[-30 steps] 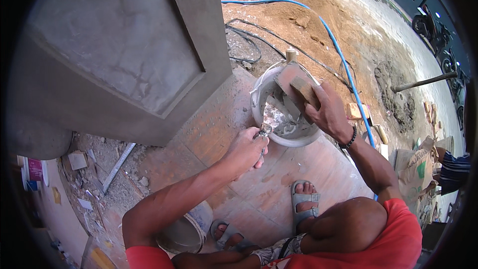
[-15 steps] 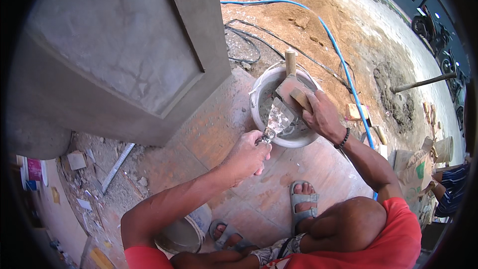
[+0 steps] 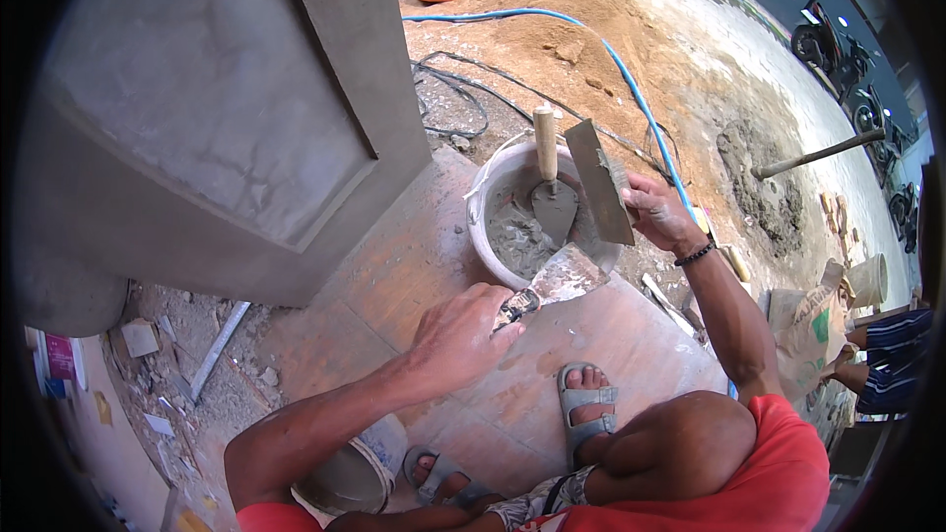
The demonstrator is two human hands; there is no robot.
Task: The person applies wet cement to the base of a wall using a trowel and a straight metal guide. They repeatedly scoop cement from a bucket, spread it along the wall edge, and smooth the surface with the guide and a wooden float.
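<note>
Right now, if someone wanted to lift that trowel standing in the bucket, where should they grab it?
Probably by the wooden handle, coming from above. The trowel's blade sits down in the wet grey mortar inside the white bucket, while the handle sticks up past the far rim, bare and free. The right hand holds a flat board beside it, so reaching from the far side looks clearest.

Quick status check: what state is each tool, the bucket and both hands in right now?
Left hand: closed around the putty knife's handle.
Putty knife: blade smeared with mortar, at the bucket's rim.
Right hand: gripping the flat board.
Flat board: tilted over the bucket.
White bucket: upright, open, partly filled with mortar.
Trowel: standing in the mortar.
</note>
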